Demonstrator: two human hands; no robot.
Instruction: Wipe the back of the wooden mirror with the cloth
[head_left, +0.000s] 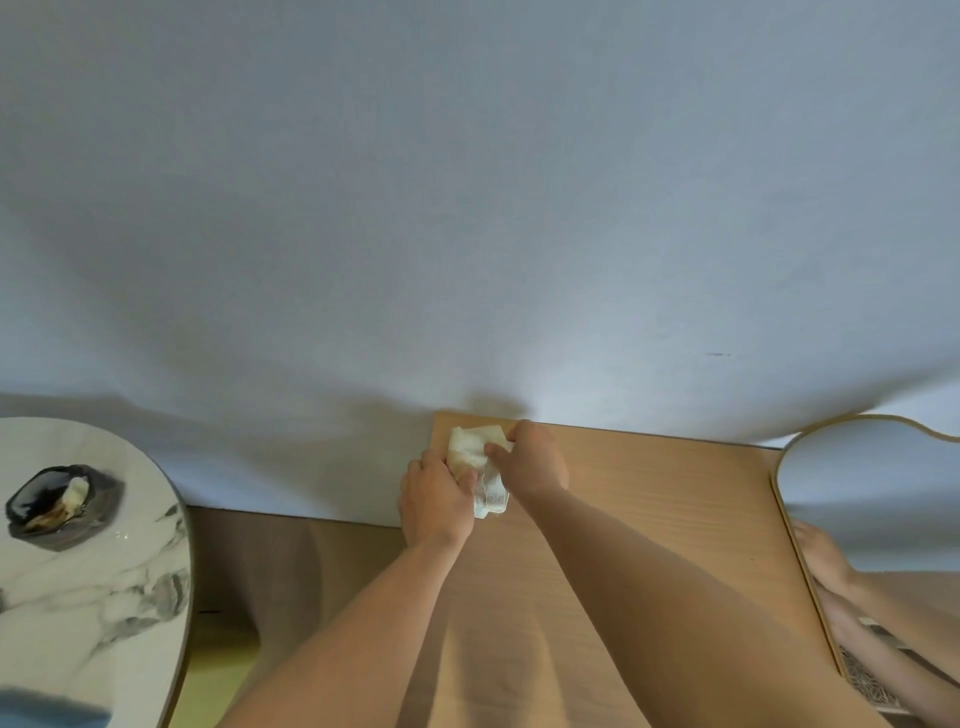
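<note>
— Where was the cloth (475, 457)?

— At the upper left corner of the wooden mirror's back (649, 519), which leaned against the pale wall (467, 208). Both hands had it — the left hand (436, 501) pinched its lower part with curled fingers, the right hand (530, 460) closed over its top edge.

— And around them?

— A marble table (78, 571) stood to the left with a dark dish (57, 501) on it; a second mirror (878, 488) stood on the right, touching the wooden back's edge.
</note>
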